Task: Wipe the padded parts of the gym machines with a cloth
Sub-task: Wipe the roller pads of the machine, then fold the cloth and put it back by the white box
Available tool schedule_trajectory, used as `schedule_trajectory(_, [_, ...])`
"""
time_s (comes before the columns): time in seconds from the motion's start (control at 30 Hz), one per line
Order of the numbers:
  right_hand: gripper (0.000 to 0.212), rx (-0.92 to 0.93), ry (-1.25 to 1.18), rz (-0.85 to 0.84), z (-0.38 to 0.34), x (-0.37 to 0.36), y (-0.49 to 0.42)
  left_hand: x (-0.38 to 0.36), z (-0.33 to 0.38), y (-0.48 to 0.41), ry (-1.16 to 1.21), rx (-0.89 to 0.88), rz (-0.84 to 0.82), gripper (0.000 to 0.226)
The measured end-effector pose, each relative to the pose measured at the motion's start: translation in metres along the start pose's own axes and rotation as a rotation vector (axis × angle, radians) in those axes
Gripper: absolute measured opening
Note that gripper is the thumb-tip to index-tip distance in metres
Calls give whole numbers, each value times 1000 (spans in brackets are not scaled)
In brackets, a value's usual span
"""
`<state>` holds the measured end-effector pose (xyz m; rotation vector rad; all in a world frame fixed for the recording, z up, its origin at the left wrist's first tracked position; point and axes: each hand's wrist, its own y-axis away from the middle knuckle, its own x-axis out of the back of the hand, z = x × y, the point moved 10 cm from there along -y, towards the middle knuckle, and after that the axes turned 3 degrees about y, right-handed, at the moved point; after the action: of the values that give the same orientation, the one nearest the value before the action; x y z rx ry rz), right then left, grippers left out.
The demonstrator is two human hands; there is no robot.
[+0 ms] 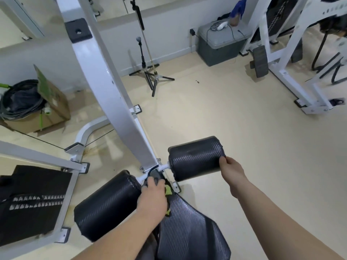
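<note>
1. Gym machine w/ white frame [105, 87] rising at centre-left; two black roller pads on a short white crossbar [163, 167] at its foot, one each side.
2. Left hand [153, 196]: down at the inner end of left roller pad [107, 205], just beside the crossbar joint. Fingers curled, closed on a dark grey cloth [155, 175] bunched under fingertips; cloth pressed against the joint area betw. the two pads.
3. Small yellow-green bit [168, 191] showing just right of left hand, edge of same cloth or a tag, can't tell.
4. Right hand [232, 170]: gripping outer end of right roller pad [195, 158], thumb on top face, other fingers wrapped round far end & mostly hidden. Clamped on pad.
5. Black seat pad [187, 229] w/ same woven texture below both hands, near bottom edge, tilted.
6. Background: black tripod stand [148, 72] on beige floor [234, 117], grey lidded box [221, 45] by wall, cardboard box [37, 117] w/ coiled cables at left, second white machine frame [293, 59] at right.
</note>
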<state>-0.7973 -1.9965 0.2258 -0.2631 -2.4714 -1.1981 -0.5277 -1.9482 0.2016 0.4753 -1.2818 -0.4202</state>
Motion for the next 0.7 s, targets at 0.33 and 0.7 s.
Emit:
schedule_trajectory(0.33, [59, -72, -215, -471, 54, -73, 181, 63, 38, 123, 903, -156, -76, 85])
schedule_trajectory(0.7, [34, -23, -994, 107, 128, -52, 306, 24, 50, 194, 859, -266, -326, 41])
